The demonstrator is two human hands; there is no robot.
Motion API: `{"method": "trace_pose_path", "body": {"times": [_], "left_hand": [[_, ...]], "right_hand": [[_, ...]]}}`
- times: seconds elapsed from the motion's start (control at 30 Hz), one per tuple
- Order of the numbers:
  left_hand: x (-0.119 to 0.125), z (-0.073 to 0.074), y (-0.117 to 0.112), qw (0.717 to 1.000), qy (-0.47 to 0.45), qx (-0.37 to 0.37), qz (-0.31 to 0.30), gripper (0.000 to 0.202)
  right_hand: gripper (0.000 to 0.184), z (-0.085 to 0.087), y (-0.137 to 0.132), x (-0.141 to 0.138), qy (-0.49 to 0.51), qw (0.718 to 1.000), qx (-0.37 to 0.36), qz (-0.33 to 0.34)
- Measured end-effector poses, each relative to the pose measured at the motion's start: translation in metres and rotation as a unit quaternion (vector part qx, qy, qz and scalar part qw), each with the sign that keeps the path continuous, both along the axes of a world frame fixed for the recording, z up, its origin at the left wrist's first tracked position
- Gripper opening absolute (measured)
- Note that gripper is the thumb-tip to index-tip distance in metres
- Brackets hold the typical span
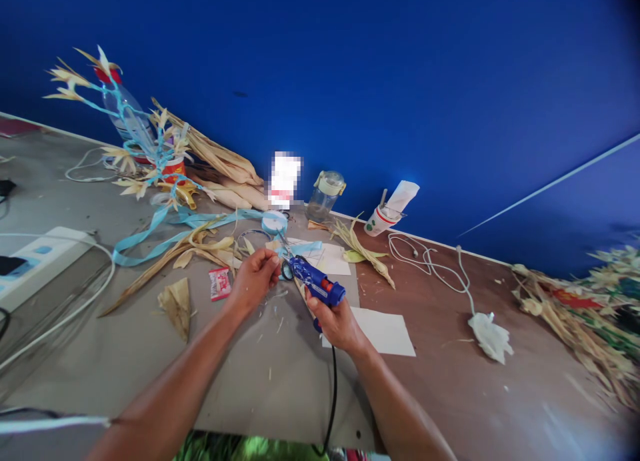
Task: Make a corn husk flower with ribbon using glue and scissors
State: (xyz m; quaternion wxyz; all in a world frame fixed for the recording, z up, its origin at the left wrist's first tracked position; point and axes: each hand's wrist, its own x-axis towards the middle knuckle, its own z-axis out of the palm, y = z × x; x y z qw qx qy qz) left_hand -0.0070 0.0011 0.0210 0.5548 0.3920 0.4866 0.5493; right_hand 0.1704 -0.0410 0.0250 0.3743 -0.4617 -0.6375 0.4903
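My right hand point(336, 322) is wrapped round the grip of a blue glue gun point(316, 281) with an orange trigger; its black cord point(332, 394) runs down toward me. The gun's nozzle points left, right up against my left hand point(255, 274). That hand's fingers are pinched closed on something small that I cannot make out. Both hands hover over the grey table top point(150, 354). Just behind them lie a light blue ribbon roll point(275, 221), dried corn husk strips point(200, 247) and white paper point(333, 257).
A bottle point(125, 117) with husk flowers and blue ribbon stands at the back left. A white power strip point(37, 257) lies at the left. A glass jar point(325, 195), a paper cup point(379, 221), a white cable point(435, 264), a paper sheet point(383, 331) and husk piles point(580, 321) lie to the right.
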Motion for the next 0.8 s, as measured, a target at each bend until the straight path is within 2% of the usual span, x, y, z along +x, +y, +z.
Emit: {"method": "trace_pose_path", "body": {"times": [0.23,0.43,0.7,0.8], "left_hand": [[0.000,-0.002,0.001,1.000,-0.001,-0.001,-0.003,0.024],[0.000,-0.001,0.000,1.000,-0.003,0.001,-0.010,0.025],[0.001,-0.001,0.000,1.000,-0.016,-0.005,-0.014,0.025],[0.001,-0.002,-0.001,0.999,-0.031,-0.004,-0.021,0.026]], "right_hand": [[0.034,-0.003,0.002,0.000,-0.008,1.000,-0.018,0.016],[0.034,0.001,0.005,0.001,0.002,1.000,0.003,0.015],[0.047,-0.001,0.006,0.006,0.045,0.998,0.025,-0.027],[0.043,0.006,0.008,0.015,-0.003,0.996,0.058,-0.069]]}}
